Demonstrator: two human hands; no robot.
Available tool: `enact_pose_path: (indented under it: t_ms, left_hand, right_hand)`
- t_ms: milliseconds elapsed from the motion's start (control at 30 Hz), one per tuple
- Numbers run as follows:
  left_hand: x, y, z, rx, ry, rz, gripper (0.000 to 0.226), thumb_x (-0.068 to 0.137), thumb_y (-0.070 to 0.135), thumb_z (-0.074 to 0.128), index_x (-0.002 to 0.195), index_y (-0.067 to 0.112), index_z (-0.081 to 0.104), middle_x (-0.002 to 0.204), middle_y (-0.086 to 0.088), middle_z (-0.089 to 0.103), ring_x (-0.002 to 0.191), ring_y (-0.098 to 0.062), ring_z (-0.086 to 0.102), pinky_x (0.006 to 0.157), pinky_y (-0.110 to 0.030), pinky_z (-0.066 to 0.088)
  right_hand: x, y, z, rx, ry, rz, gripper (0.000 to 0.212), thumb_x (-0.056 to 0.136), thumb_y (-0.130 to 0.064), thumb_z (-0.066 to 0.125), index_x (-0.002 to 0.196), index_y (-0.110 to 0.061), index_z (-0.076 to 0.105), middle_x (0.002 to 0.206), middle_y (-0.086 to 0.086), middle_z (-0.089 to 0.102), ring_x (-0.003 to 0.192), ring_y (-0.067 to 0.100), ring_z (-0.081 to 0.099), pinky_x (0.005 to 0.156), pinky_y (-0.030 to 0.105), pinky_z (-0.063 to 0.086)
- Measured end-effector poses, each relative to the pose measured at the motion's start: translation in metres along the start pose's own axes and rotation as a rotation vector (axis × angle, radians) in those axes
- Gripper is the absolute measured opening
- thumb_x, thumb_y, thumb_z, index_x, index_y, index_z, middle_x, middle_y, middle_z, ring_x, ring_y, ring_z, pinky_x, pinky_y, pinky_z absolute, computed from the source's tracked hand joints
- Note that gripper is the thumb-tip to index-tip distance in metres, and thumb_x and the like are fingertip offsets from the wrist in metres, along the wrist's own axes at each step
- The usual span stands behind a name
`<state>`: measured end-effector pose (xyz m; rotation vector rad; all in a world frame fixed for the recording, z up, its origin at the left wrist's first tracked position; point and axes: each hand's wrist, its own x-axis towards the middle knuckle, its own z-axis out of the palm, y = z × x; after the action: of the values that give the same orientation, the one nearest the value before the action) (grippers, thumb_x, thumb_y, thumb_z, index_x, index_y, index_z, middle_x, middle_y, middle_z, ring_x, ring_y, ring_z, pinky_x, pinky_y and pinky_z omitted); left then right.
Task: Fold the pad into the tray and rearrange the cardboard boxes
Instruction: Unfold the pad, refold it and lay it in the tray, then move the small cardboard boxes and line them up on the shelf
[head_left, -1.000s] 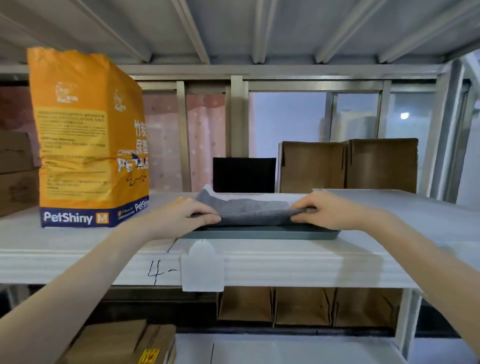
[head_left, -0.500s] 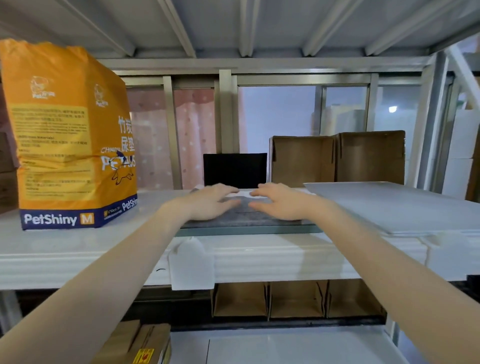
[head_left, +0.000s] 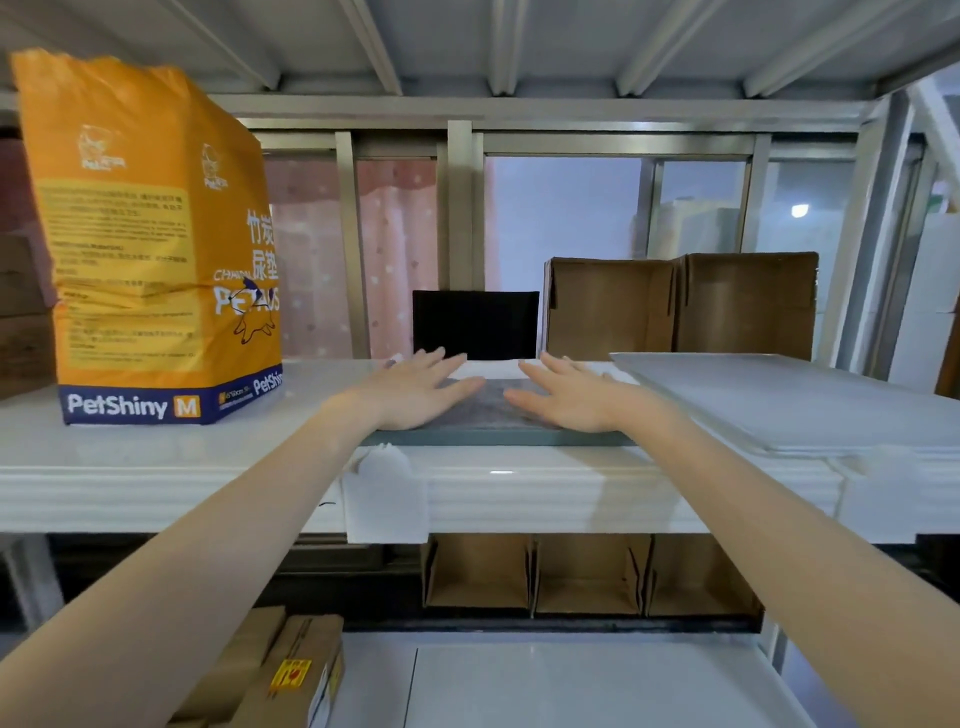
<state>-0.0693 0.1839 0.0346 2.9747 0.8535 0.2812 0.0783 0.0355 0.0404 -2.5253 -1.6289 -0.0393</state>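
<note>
Hands: left hand (head_left: 415, 392) and right hand (head_left: 563, 397) lie flat on the grey pad (head_left: 493, 402), fingers spread, holding nothing.
Pad: in the tray (head_left: 498, 437) at the shelf (head_left: 156, 457) front edge.
Left: orange bag (head_left: 150, 244), apart.
Right: white board (head_left: 779, 400), just beside.
Behind: black box (head_left: 475, 325), cardboard boxes (head_left: 680, 306).
</note>
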Motion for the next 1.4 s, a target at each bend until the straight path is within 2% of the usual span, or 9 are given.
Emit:
enact_pose_path:
  t_ms: [100, 300, 400, 567, 667, 800, 933, 1167, 1400]
  left_hand:
    - [-0.023, -0.003, -0.015, -0.016, 0.223, -0.005, 0.070, 0.089, 0.070, 0.019, 0.149, 0.036, 0.010, 0.160, 0.004, 0.010, 0.147, -0.019, 0.012, 0.118, -0.046, 0.012]
    - [-0.094, 0.008, -0.039, -0.029, 0.443, -0.017, 0.066, 0.093, 0.062, 0.026, 0.150, 0.033, 0.013, 0.160, 0.003, 0.011, 0.146, -0.019, 0.014, 0.116, -0.039, 0.014]
    - [-0.133, 0.008, -0.041, 0.017, 0.504, -0.024, 0.065, 0.093, 0.060, 0.029, 0.150, 0.032, 0.014, 0.160, 0.003, 0.013, 0.146, -0.019, 0.015, 0.116, -0.037, 0.012]
    - [-0.195, 0.000, -0.029, -0.072, 0.514, -0.063, 0.072, 0.087, 0.066, 0.029, 0.150, 0.032, 0.017, 0.160, 0.003, 0.014, 0.146, -0.016, 0.013, 0.119, -0.038, 0.012]
    - [-0.234, -0.006, -0.014, -0.132, 0.506, -0.077, 0.064, 0.093, 0.060, 0.032, 0.150, 0.036, 0.016, 0.160, 0.007, 0.012, 0.147, -0.013, 0.009, 0.118, -0.037, 0.011]
    - [-0.279, -0.023, 0.010, -0.130, 0.484, -0.102, 0.063, 0.094, 0.058, 0.033, 0.150, 0.036, 0.014, 0.159, 0.009, 0.012, 0.146, -0.009, 0.009, 0.118, -0.035, 0.010]
    - [-0.309, -0.062, 0.035, -0.136, 0.472, -0.144, 0.065, 0.093, 0.058, 0.034, 0.150, 0.034, 0.016, 0.159, 0.008, 0.016, 0.146, -0.010, 0.011, 0.117, -0.033, 0.012]
    - [-0.331, -0.161, 0.080, -0.173, 0.344, -0.152, 0.071, 0.086, 0.065, 0.039, 0.148, 0.034, 0.020, 0.156, 0.008, 0.021, 0.141, -0.010, 0.022, 0.109, -0.027, 0.022]
    - [-0.351, -0.276, 0.158, -0.250, 0.194, -0.259, 0.067, 0.089, 0.050, 0.049, 0.147, 0.031, 0.023, 0.157, 0.007, 0.020, 0.140, -0.016, 0.028, 0.107, -0.028, 0.028]
  right_hand:
    - [-0.021, -0.001, -0.008, 0.018, 0.157, -0.045, 0.065, 0.094, -0.060, 0.023, 0.151, -0.031, 0.007, 0.161, -0.001, 0.000, 0.148, 0.023, 0.001, 0.117, 0.055, 0.007]
    - [-0.074, -0.021, -0.023, 0.036, 0.454, -0.154, 0.060, 0.097, -0.047, 0.035, 0.150, -0.027, 0.016, 0.160, 0.000, 0.012, 0.145, 0.025, 0.018, 0.112, 0.047, 0.029]
    - [-0.101, -0.036, -0.025, 0.079, 0.513, -0.233, 0.063, 0.096, -0.048, 0.038, 0.150, -0.026, 0.016, 0.159, 0.001, 0.014, 0.145, 0.023, 0.018, 0.111, 0.042, 0.028]
    - [-0.133, -0.069, -0.008, 0.231, 0.535, -0.391, 0.060, 0.096, -0.043, 0.041, 0.149, -0.026, 0.020, 0.158, -0.001, 0.019, 0.145, 0.018, 0.018, 0.115, 0.038, 0.021]
    - [-0.148, -0.092, 0.012, 0.312, 0.491, -0.481, 0.059, 0.096, -0.041, 0.043, 0.149, -0.029, 0.021, 0.158, -0.006, 0.020, 0.144, 0.013, 0.018, 0.113, 0.029, 0.015]
    - [-0.163, -0.127, 0.040, 0.363, 0.439, -0.558, 0.059, 0.095, -0.040, 0.047, 0.148, -0.032, 0.022, 0.157, -0.009, 0.021, 0.143, 0.010, 0.019, 0.113, 0.028, 0.015]
    - [-0.167, -0.170, 0.078, 0.324, 0.375, -0.653, 0.060, 0.094, -0.039, 0.050, 0.147, -0.029, 0.025, 0.156, -0.008, 0.023, 0.142, 0.009, 0.020, 0.107, 0.019, 0.012]
    - [-0.131, -0.260, 0.159, 0.303, 0.169, -0.749, 0.058, 0.093, -0.037, 0.050, 0.147, -0.029, 0.029, 0.156, -0.007, 0.025, 0.142, 0.010, 0.023, 0.114, 0.028, 0.023]
    - [-0.058, -0.323, 0.255, 0.283, -0.055, -0.587, 0.061, 0.093, -0.040, 0.049, 0.148, -0.032, 0.023, 0.158, -0.010, 0.017, 0.142, 0.011, 0.021, 0.110, 0.032, 0.031]
